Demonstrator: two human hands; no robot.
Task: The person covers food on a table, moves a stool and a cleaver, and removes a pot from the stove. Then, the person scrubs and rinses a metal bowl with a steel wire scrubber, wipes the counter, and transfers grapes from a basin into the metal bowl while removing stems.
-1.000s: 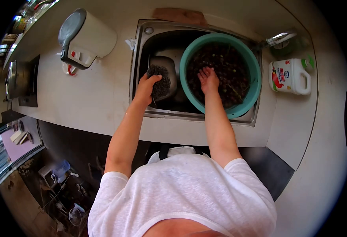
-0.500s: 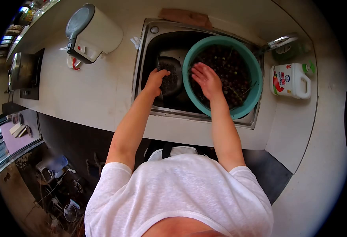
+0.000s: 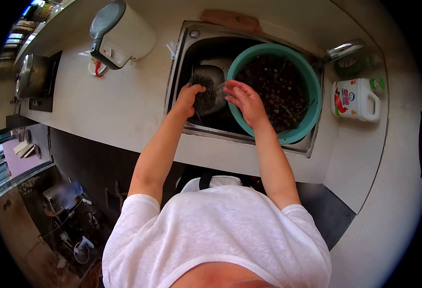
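My left hand (image 3: 187,101) pinches a dark clump (image 3: 202,96), sink (image 3: 215,136) 9 o'clock. My right hand (image 3: 247,103): open, empty, at teal basin (image 3: 312,98) 9 o'clock rim.

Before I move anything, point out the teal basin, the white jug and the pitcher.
Teal basin (image 3: 315,96): head view, right side of its rim.
White jug (image 3: 347,99): head view, label on its side.
Pitcher (image 3: 136,36): head view, its pale body.
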